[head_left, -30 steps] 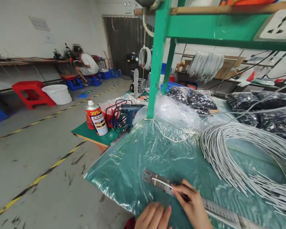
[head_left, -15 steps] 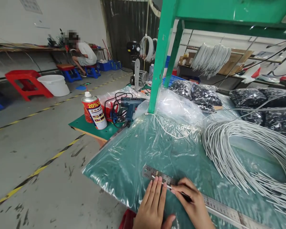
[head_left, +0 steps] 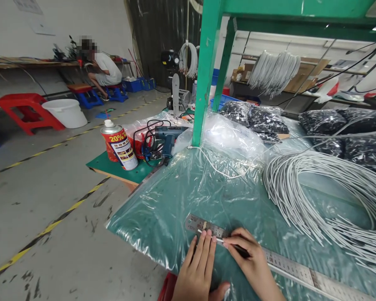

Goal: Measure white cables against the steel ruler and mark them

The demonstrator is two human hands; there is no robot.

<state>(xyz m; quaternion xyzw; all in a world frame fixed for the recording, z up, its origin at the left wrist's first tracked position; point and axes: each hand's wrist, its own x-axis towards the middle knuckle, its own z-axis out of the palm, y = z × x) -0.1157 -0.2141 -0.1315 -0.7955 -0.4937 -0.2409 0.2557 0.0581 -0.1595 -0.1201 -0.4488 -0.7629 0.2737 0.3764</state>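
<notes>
A long steel ruler (head_left: 288, 262) lies slantwise on the plastic-covered green table. Along its near edge runs a thin white cable (head_left: 219, 240), its end showing just past my left fingertips. My left hand (head_left: 198, 265) lies flat, fingers stretched out, pressing the cable against the ruler. Close beside it, my right hand (head_left: 250, 256) pinches the cable between thumb and forefinger. Something dark shows under the right fingers; I cannot make out what it is. To the right lies a big coil of white cables (head_left: 288, 196) with many cut ends.
A green post (head_left: 203, 79) rises from the table. Left of it are a heat gun (head_left: 168, 140) and a spray can (head_left: 120, 146). Bags of black parts (head_left: 322, 125) lie at the back right. A person (head_left: 106, 71) sits far left, near a red stool (head_left: 28, 109) and white bucket (head_left: 65, 113).
The view has shifted slightly, so the background sits a little further left and higher. Both hands keep nearly the same place on the cable and ruler.
</notes>
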